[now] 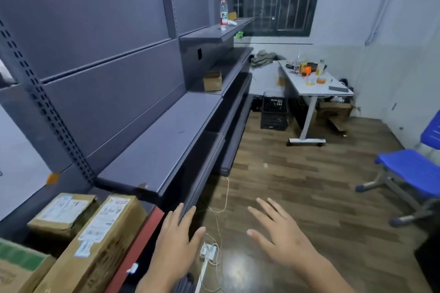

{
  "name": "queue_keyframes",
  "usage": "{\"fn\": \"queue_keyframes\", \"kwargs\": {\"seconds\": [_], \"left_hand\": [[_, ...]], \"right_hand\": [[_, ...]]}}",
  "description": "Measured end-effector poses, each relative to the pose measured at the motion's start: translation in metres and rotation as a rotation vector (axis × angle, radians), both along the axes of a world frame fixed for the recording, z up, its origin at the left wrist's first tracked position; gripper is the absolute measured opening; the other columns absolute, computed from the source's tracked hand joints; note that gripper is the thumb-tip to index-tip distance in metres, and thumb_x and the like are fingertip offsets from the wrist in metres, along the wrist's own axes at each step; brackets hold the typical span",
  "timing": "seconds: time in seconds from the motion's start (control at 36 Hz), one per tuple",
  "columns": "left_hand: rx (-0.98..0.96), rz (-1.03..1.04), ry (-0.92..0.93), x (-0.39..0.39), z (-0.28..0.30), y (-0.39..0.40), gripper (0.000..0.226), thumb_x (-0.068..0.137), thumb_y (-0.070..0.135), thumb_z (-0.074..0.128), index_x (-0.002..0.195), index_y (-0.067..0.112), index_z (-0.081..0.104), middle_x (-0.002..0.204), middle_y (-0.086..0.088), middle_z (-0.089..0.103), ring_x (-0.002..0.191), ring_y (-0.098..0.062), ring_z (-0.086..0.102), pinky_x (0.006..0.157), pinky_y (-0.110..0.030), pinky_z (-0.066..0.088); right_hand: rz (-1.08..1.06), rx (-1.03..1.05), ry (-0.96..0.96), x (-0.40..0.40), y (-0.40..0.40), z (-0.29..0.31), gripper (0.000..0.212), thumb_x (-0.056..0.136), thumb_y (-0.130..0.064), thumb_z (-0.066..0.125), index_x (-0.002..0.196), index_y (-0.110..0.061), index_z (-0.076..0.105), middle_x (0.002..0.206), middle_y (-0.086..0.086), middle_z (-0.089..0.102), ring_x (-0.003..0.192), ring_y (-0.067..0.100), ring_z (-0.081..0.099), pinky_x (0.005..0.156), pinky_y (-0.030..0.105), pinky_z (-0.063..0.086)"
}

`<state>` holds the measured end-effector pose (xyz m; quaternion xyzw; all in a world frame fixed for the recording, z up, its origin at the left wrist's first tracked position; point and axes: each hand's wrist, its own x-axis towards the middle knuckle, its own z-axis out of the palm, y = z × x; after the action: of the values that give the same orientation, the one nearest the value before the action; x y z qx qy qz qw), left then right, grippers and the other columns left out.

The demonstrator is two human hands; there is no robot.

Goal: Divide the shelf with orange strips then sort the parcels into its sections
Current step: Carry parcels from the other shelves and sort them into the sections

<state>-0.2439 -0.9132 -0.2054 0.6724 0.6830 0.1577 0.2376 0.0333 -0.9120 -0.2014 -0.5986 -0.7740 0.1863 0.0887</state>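
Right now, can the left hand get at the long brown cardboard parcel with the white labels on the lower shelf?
Probably yes. The left hand is open and holds nothing, hovering just right of the long brown cardboard parcel, with only the shelf's red front edge between them. Nothing lies on top of it.

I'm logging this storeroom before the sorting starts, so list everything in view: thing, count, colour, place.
shelf unit: one, dark grey, along the left
parcels: three, brown cardboard, lower left shelf
small box: one, brown, farther shelf
water bottle: one, clear with red cap, top shelf
table: one, white, cluttered, by the far wall
crate: one, black, on the floor beside the table
chair: one, blue, right
power strip: one, white, on the floor
left hand: open, empty
right hand: open, empty
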Motion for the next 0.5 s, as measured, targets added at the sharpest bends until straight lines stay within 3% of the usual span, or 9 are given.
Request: {"fn": "queue_keyframes", "kwargs": {"seconds": [0.22, 0.5], "left_hand": [[-0.015, -0.011, -0.015, 0.031, 0.002, 0.117, 0.064, 0.100, 0.059, 0.040, 0.157, 0.039, 0.020, 0.167, 0.012, 0.002, 0.155, -0.017, -0.002, 0.124, -0.040, 0.016], [-0.056, 0.031, 0.015, 0.090, -0.012, 0.257, 0.063, 0.100, 0.059, 0.040, 0.157, 0.040, 0.019, 0.167, 0.013, 0.000, 0.155, -0.017, -0.004, 0.124, -0.040, 0.018]], "right_hand": [[-0.088, 0.031, 0.107, 0.033, 0.099, -0.017, 0.105, 0.071, -0.098, -0.002, 0.156, -0.044, 0.029, 0.160, -0.028, 0.003, 0.155, 0.003, -0.005, 0.126, 0.027, 0.008], [-0.061, 0.034, 0.100, 0.096, 0.255, -0.030, 0.116, 0.060, -0.100, -0.015, 0.156, -0.046, 0.023, 0.156, -0.030, 0.000, 0.154, 0.004, -0.005, 0.119, 0.017, 0.001]]}}
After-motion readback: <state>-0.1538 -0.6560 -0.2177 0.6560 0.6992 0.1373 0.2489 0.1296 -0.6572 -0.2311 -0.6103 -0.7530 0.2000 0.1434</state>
